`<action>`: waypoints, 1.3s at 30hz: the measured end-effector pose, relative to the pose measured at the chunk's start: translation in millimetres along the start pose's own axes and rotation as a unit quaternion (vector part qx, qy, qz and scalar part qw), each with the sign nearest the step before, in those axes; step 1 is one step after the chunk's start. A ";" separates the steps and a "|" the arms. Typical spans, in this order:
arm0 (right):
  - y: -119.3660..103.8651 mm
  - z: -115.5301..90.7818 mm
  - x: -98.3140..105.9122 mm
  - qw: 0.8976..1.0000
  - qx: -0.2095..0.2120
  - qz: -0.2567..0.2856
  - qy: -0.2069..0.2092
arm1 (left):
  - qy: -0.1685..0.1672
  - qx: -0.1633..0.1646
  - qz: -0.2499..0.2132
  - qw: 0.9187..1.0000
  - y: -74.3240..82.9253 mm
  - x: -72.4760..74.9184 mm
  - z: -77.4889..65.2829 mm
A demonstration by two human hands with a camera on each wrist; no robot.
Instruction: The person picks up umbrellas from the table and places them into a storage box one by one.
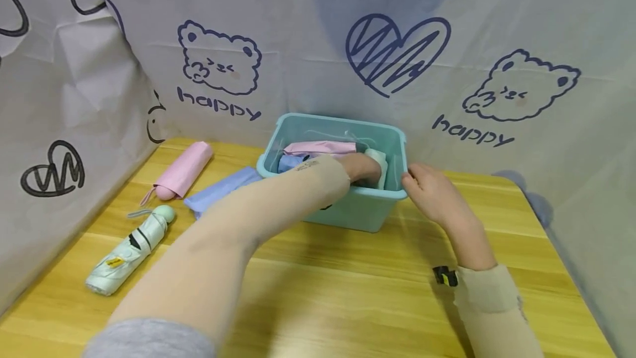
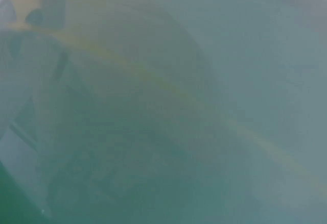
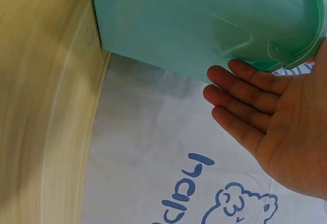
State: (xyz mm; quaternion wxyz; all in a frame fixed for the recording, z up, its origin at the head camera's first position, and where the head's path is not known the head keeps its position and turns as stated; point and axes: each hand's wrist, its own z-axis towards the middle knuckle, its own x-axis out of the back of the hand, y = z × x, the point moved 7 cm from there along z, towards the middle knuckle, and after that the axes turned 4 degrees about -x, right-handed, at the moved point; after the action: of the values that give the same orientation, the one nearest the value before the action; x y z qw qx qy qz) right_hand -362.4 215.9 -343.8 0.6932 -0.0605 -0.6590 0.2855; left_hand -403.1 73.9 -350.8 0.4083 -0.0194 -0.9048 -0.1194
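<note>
My left hand (image 1: 364,168) reaches down into a teal plastic bin (image 1: 343,209). Its fingers are hidden inside, right beside a pale mint bundle (image 1: 379,158), and I cannot tell whether they grip it. Also in the bin lie a pink folded umbrella (image 1: 320,147) and a blue folded bundle (image 1: 292,163). The left wrist view is filled by the blurred teal bin wall (image 2: 214,112). At the bin's right front corner is my right hand (image 1: 431,191), touching the rim. In the right wrist view its fingers (image 3: 245,94) extend nearly straight along the outside of the bin.
Left of the bin, a pink folded umbrella (image 1: 185,171), a mint folded umbrella (image 1: 130,252) and a blue fabric bundle (image 1: 223,188) lie on the wooden table (image 1: 318,280). A white printed cloth (image 1: 308,59) hangs behind the bin. A small black-and-yellow piece (image 1: 445,276) shows beside the right wrist.
</note>
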 end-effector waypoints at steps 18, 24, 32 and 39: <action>-3.0 -0.3 2.6 1.000 0.017 0.001 0.013 | 0.037 -0.220 0.035 0.974 4.5 19.2 -31.2; -5.1 -1.3 0.7 1.000 0.014 0.002 0.011 | 0.151 -0.251 0.073 0.953 -8.6 30.1 -61.5; -3.2 -0.9 -0.8 1.000 0.012 0.002 0.016 | 0.376 -0.222 0.138 0.889 -42.6 42.7 -102.2; -4.9 -1.1 -1.7 1.000 0.014 0.005 0.017 | 0.466 -0.215 0.095 0.853 -87.6 42.0 -126.6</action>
State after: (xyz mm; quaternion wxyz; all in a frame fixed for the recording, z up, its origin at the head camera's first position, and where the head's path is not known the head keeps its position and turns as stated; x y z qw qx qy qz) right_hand -359.7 211.3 -343.2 0.7037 -0.0590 -0.6428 0.2967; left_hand -349.8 -43.1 -256.4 0.7767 -0.1345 -0.5542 -0.2673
